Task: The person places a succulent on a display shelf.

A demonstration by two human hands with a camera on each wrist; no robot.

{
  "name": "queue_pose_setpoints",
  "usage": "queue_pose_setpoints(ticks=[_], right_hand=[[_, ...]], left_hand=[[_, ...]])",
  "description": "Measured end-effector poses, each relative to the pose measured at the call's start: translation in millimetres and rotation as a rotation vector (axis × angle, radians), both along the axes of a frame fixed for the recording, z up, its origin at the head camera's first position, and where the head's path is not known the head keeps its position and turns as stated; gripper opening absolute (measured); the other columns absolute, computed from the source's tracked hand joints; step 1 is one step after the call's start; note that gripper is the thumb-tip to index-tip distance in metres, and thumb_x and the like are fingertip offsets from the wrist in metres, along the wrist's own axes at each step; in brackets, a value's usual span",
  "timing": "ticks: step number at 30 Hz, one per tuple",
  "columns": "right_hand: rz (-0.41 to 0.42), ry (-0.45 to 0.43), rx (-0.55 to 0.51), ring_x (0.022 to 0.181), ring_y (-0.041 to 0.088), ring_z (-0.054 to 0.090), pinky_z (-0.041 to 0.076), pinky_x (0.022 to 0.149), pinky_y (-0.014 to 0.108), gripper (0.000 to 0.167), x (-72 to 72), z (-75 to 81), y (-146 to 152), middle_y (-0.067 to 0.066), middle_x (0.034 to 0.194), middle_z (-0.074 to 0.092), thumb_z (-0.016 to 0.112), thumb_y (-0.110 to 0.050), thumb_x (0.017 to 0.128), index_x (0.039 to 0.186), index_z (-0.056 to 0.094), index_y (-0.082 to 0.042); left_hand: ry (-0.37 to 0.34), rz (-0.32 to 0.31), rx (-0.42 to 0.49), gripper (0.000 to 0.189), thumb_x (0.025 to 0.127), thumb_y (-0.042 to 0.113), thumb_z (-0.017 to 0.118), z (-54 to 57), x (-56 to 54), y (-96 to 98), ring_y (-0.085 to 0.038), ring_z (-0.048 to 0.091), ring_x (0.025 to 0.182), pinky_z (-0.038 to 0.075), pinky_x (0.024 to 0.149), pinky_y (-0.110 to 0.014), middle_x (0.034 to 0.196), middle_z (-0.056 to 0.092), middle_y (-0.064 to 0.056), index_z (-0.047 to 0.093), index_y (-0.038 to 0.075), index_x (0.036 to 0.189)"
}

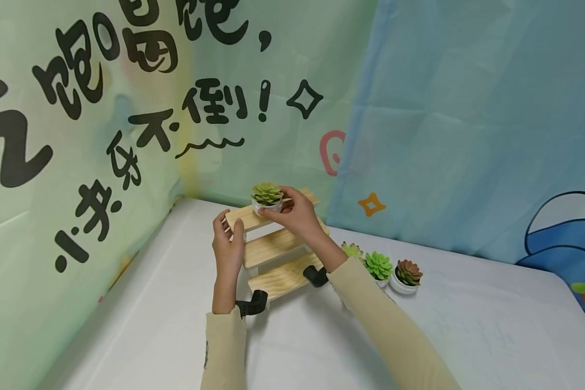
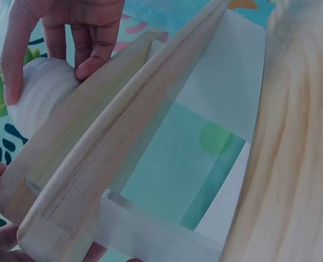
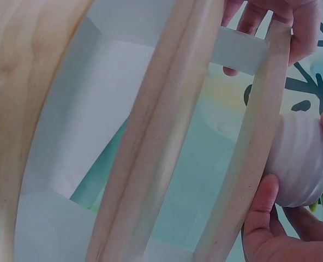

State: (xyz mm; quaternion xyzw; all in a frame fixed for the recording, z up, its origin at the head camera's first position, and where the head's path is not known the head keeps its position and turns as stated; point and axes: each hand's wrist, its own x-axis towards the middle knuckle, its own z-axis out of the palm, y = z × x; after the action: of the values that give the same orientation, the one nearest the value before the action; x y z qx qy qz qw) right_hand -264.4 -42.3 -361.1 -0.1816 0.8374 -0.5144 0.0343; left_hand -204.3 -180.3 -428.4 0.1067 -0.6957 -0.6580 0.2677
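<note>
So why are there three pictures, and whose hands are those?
There's no robot here, just a person's two bare hands. The big picture looks down from the head; the other two come from the left and right wrists, showing the same things up close. The left hand holds one end of the top board of a wooden stand. The right hand holds a white pot with a green plant at that board. On the white table, right of the stand, are three more plants.
</note>
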Motion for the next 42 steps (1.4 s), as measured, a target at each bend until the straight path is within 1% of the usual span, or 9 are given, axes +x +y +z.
queue_pose_setpoints(ticks=[4, 11, 14, 20, 22, 25, 30, 36, 42], right_hand=[[0.014, -0.001, 0.012, 0.09, 0.025, 0.055, 0.047, 0.075, 0.035, 0.072, 0.5, 2.2, 0.3, 0.017, 0.116, 0.056, 0.076, -0.024, 0.085, 0.145, 0.042, -0.002], [0.027, -0.012, 0.015, 0.092, 0.025, 0.054, 0.047, 0.078, 0.035, 0.072, -0.1, 1.7, 2.1, 0.017, 0.119, 0.055, 0.075, -0.023, 0.086, 0.146, 0.041, -0.003], [0.039, -0.014, 0.021, 0.092, 0.024, 0.054, 0.047, 0.08, 0.035, 0.073, -0.3, -0.4, 4.5, 0.017, 0.117, 0.055, 0.075, -0.024, 0.086, 0.147, 0.039, -0.003], [0.061, -0.027, -0.009, 0.103, 0.028, 0.054, 0.048, 0.088, 0.04, 0.077, 3.2, -1.7, 13.9, 0.018, 0.137, 0.044, 0.076, -0.022, 0.086, 0.149, 0.036, -0.005], [0.054, -0.03, -0.034, 0.109, 0.03, 0.053, 0.047, 0.092, 0.042, 0.077, 6.0, -0.6, 17.5, 0.017, 0.141, 0.041, 0.077, -0.022, 0.085, 0.148, 0.036, -0.007], [0.053, 0.0, -0.069, 0.112, 0.031, 0.051, 0.046, 0.094, 0.044, 0.074, 10.4, 3.1, 22.8, 0.018, 0.139, 0.041, 0.076, -0.02, 0.085, 0.147, 0.038, -0.007], [0.04, 0.068, -0.121, 0.11, 0.033, 0.051, 0.046, 0.089, 0.044, 0.066, 20.7, 12.8, 35.6, 0.02, 0.136, 0.046, 0.075, -0.016, 0.086, 0.143, 0.043, -0.007], [0.024, 0.081, -0.182, 0.108, 0.032, 0.052, 0.045, 0.085, 0.038, 0.058, 36.1, 22.5, 55.9, 0.02, 0.133, 0.05, 0.074, -0.014, 0.087, 0.139, 0.049, -0.007], [-0.017, 0.095, -0.245, 0.105, 0.022, 0.053, 0.046, 0.081, 0.028, 0.055, 53.0, 26.1, 75.9, 0.018, 0.132, 0.052, 0.074, -0.01, 0.086, 0.136, 0.052, -0.008]], left_hand=[[0.007, -0.01, -0.002, 0.044, 0.1, 0.017, 0.046, -0.4, -0.5, 0.2, -0.043, 0.057, 0.115, 0.049, 0.087, -0.052, 0.13, 0.052, -0.028, 0.039, 0.0, 0.14], [-0.01, -0.008, 0.01, 0.044, 0.1, 0.017, 0.046, -0.5, 1.5, 1.3, -0.043, 0.056, 0.118, 0.048, 0.089, -0.053, 0.131, 0.051, -0.028, 0.039, 0.001, 0.14], [-0.008, -0.004, 0.012, 0.044, 0.1, 0.017, 0.046, -0.8, 2.6, 3.1, -0.043, 0.057, 0.117, 0.048, 0.089, -0.052, 0.13, 0.052, -0.028, 0.04, -0.001, 0.139], [-0.025, -0.004, 0.026, 0.044, 0.099, 0.017, 0.047, -2.1, 3.7, 6.0, -0.042, 0.057, 0.117, 0.049, 0.089, -0.05, 0.13, 0.053, -0.028, 0.041, 0.0, 0.139], [-0.029, -0.002, 0.027, 0.044, 0.099, 0.017, 0.047, -1.7, 3.8, 5.5, -0.042, 0.057, 0.117, 0.049, 0.089, -0.051, 0.13, 0.053, -0.027, 0.041, 0.0, 0.139], [-0.032, 0.0, 0.025, 0.044, 0.099, 0.017, 0.047, 0.2, 4.0, 3.7, -0.041, 0.057, 0.118, 0.048, 0.091, -0.052, 0.131, 0.053, -0.027, 0.041, 0.0, 0.139], [-0.035, 0.001, 0.021, 0.045, 0.099, 0.018, 0.047, 1.2, 3.7, 1.6, -0.042, 0.056, 0.118, 0.047, 0.093, -0.053, 0.131, 0.052, -0.027, 0.041, 0.0, 0.14], [-0.027, -0.007, 0.019, 0.044, 0.1, 0.017, 0.045, 1.7, 4.7, 1.6, -0.042, 0.056, 0.117, 0.047, 0.092, -0.053, 0.13, 0.051, -0.028, 0.039, -0.001, 0.14], [-0.037, -0.007, 0.017, 0.044, 0.1, 0.017, 0.045, 2.9, 6.3, 2.7, -0.042, 0.056, 0.118, 0.046, 0.093, -0.053, 0.131, 0.051, -0.028, 0.039, -0.001, 0.14]])
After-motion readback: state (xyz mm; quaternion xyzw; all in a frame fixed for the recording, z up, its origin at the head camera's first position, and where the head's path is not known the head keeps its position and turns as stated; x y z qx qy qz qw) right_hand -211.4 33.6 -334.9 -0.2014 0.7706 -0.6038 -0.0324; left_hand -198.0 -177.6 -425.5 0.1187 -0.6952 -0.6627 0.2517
